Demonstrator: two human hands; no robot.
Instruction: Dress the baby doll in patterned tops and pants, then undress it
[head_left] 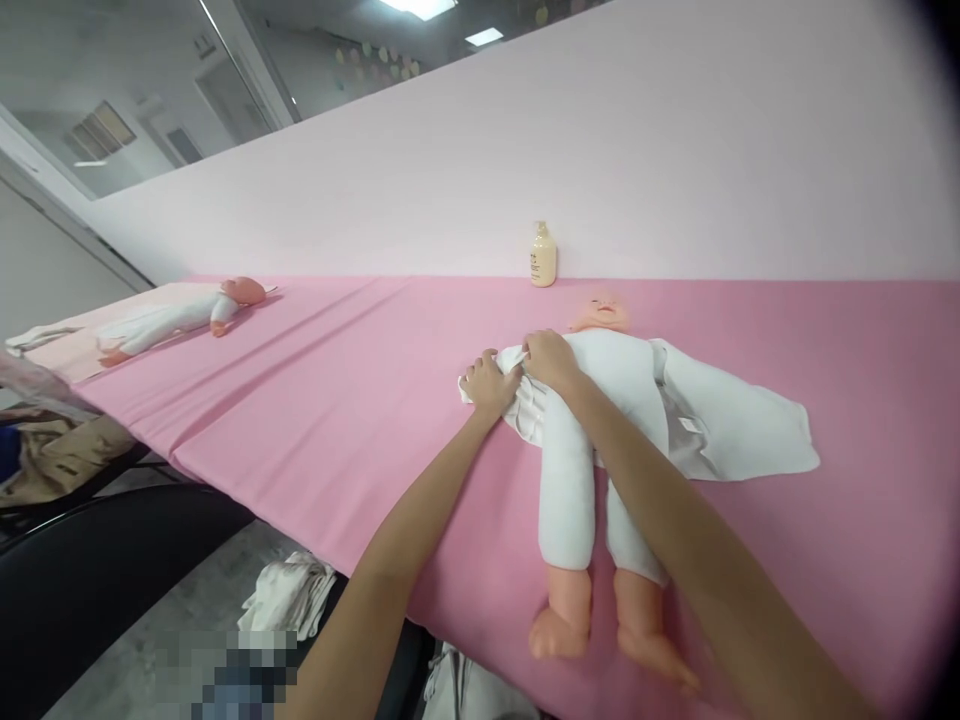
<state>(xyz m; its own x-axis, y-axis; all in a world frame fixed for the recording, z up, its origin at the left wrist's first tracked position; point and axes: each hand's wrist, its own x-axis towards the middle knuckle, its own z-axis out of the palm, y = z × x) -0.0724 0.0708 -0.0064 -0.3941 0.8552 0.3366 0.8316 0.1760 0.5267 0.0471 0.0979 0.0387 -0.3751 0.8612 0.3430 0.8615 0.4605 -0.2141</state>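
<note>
A baby doll (592,420) in white clothing lies on its back on the pink table cover (337,400), head toward the wall, bare feet near the front edge. A white cloth (735,425) lies under it and spreads out to the right. My left hand (489,383) is closed on a bunched fold of the white cloth at the doll's left side. My right hand (550,358) grips the same bunched fabric over the doll's arm, right next to my left hand.
A cream pump bottle (543,255) stands at the wall behind the doll's head. A second doll in white (176,318) lies far left on a pale cloth. White cloths (289,595) are piled below the table's front edge, beside a dark chair (97,570).
</note>
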